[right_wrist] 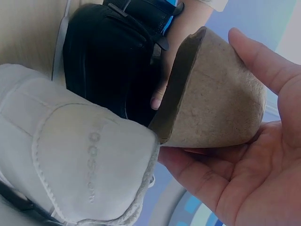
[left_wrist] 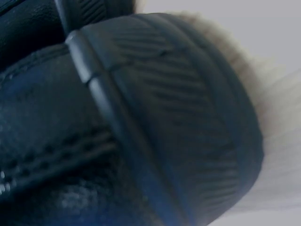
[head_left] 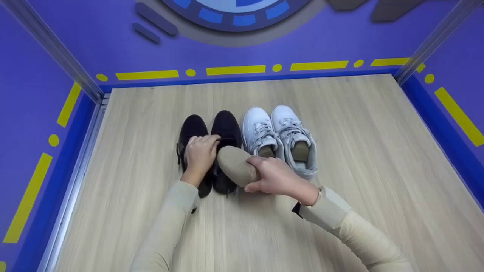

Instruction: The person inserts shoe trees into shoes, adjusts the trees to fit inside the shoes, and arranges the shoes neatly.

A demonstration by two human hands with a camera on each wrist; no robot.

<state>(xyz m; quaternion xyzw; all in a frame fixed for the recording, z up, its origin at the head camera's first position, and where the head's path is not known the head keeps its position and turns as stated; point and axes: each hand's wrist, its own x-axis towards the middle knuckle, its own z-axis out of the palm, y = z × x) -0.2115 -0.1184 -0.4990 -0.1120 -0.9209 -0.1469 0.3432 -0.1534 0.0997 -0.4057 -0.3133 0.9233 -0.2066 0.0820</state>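
Observation:
In the head view, two black shoes stand side by side, a left one [head_left: 193, 125] and a right one [head_left: 225, 122], toes away from me. My left hand [head_left: 200, 154] lies over them, its fingers curled at the opening of the right black shoe. My right hand [head_left: 278, 175] grips a tan molded shoe insert [head_left: 233, 164] between thumb and fingers, above that shoe's heel. The right wrist view shows the hollow end of the insert facing the black shoe. A black heel [left_wrist: 178, 103] fills the left wrist view, which shows no fingers.
A pair of white sneakers, left [head_left: 255, 119] and right [head_left: 283, 113], stands just right of the black shoes, with tan inserts visible inside. They all rest on a wood-grain board [head_left: 363, 170]. Purple panels with yellow marks [head_left: 234, 70] border the board at the back and sides.

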